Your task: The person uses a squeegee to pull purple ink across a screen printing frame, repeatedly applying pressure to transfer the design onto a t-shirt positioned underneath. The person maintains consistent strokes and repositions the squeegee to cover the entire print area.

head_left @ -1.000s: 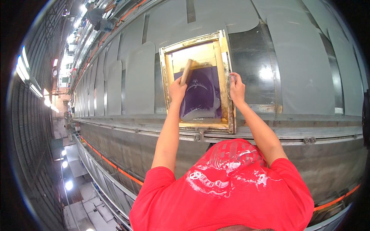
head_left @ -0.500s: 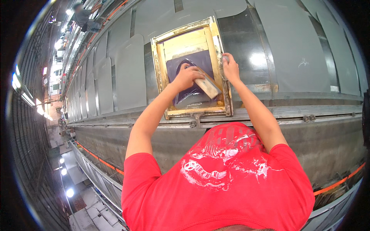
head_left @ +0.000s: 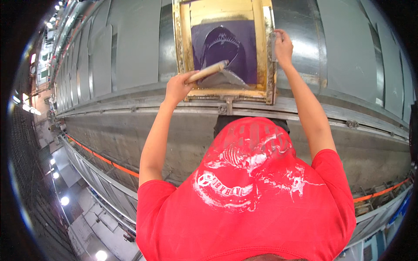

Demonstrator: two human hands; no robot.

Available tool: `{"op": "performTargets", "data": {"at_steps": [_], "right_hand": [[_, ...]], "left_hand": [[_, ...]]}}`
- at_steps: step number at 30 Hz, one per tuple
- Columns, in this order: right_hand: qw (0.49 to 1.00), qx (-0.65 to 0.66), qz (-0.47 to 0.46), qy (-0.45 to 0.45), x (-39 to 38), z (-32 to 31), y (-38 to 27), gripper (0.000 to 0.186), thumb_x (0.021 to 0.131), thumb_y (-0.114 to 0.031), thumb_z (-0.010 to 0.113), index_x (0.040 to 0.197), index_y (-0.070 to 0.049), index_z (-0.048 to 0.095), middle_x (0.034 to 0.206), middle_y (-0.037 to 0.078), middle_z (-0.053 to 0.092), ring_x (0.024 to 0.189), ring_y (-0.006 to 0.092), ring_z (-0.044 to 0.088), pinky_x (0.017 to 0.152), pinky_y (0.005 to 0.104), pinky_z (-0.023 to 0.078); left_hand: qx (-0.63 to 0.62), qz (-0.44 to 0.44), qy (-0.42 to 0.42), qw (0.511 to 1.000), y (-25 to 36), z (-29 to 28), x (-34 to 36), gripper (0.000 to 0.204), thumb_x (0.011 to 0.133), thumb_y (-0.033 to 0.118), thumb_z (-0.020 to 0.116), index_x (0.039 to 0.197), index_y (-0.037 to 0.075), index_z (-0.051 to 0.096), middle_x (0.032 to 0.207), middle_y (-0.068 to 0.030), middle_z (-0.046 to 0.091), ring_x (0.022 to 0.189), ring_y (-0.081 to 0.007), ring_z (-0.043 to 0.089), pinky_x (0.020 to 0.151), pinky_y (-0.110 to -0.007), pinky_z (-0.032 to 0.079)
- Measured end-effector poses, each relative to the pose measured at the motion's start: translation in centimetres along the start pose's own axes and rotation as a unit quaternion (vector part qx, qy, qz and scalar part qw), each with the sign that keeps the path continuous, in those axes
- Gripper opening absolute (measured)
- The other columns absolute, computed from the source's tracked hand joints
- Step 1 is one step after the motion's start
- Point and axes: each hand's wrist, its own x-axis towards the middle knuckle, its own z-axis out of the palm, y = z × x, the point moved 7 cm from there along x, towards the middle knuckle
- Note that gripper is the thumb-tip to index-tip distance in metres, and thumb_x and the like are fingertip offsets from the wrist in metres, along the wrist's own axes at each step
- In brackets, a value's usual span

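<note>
My left hand (head_left: 179,88) is closed round one end of a wooden squeegee (head_left: 208,73), at the near left of a screen printing frame (head_left: 269,52). The squeegee slants up to the right over the lower part of the screen's mesh; I cannot tell whether its edge touches. Across the dark purple mesh area (head_left: 247,52) shows an arched shape with a pale pattern at its top. Dark, wet-looking ink (head_left: 224,79) lies along the near side. My right hand (head_left: 283,47) grips a grey handle-like piece (head_left: 274,45) on the frame's right side.
Under the frame runs a long table with grey sheets (head_left: 135,48) laid in a row and shiny dark strips between them. A metal rail (head_left: 313,116) follows the table's near edge, meeting the frame at a bracket (head_left: 228,104). Beyond the aisle is an orange strip (head_left: 104,159).
My left hand has brought the squeegee from the mesh's middle to the near left and turned its slant. The frame sits higher in view. My right hand stays at the frame's right side.
</note>
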Motion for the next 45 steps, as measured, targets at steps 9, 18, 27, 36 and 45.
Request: {"op": "performTargets", "data": {"at_steps": [9,18,27,36,45], "right_hand": [[0.992,-0.124,0.017,0.013,1.2,0.7,2.6,0.025,0.102,-0.032,0.056,0.115,-0.017,0.071,0.080,0.011,0.067,0.075,0.0235,0.063,0.073,0.0380,0.049],[0.984,-0.177,-0.009,0.004,0.7,0.5,2.8,0.028,0.103,-0.031,0.053,0.121,-0.016,0.069,0.103,0.018,0.072,0.098,0.0369,0.068,0.088,0.0427,0.051],[0.892,-0.304,-0.259,-0.213,-2.1,5.7,-11.2,0.055,0.090,-0.046,0.070,0.132,-0.012,0.065,0.123,0.016,0.064,0.119,0.0331,0.057,0.099,0.0456,0.048],[0.869,-0.308,-0.303,-0.242,-0.9,12.1,-7.2,0.046,0.070,-0.007,0.080,0.115,-0.003,0.069,0.116,0.015,0.065,0.113,0.0345,0.058,0.100,0.0421,0.049],[0.891,-0.267,-0.203,-0.307,-12.3,7.6,-7.4,0.049,0.069,-0.002,0.079,0.117,-0.006,0.070,0.117,0.011,0.065,0.113,0.0328,0.060,0.099,0.0419,0.050]], "left_hand": [[-0.143,0.059,0.033,0.987,-0.7,4.2,-0.7,0.051,0.077,0.007,0.074,0.127,0.014,0.068,0.114,-0.0107,0.072,0.102,-0.0330,0.069,0.085,-0.041,0.056],[0.003,0.229,0.069,0.971,2.1,9.3,-5.3,0.050,0.078,0.006,0.072,0.127,0.014,0.066,0.131,-0.0063,0.067,0.125,-0.0279,0.060,0.105,-0.043,0.047],[-0.089,0.120,0.063,0.987,0.9,3.6,12.9,0.041,0.079,0.006,0.070,0.118,0.018,0.074,0.110,-0.0111,0.073,0.099,-0.0309,0.070,0.087,-0.041,0.056],[-0.096,0.106,0.075,0.987,0.4,2.9,19.9,0.038,0.076,0.007,0.073,0.110,0.022,0.078,0.108,-0.0051,0.075,0.098,-0.0285,0.071,0.087,-0.038,0.057],[-0.136,0.176,0.080,0.972,0.7,5.9,8.4,0.045,0.070,-0.003,0.073,0.112,0.014,0.075,0.117,-0.0065,0.073,0.113,-0.0276,0.068,0.098,-0.039,0.054]]}}
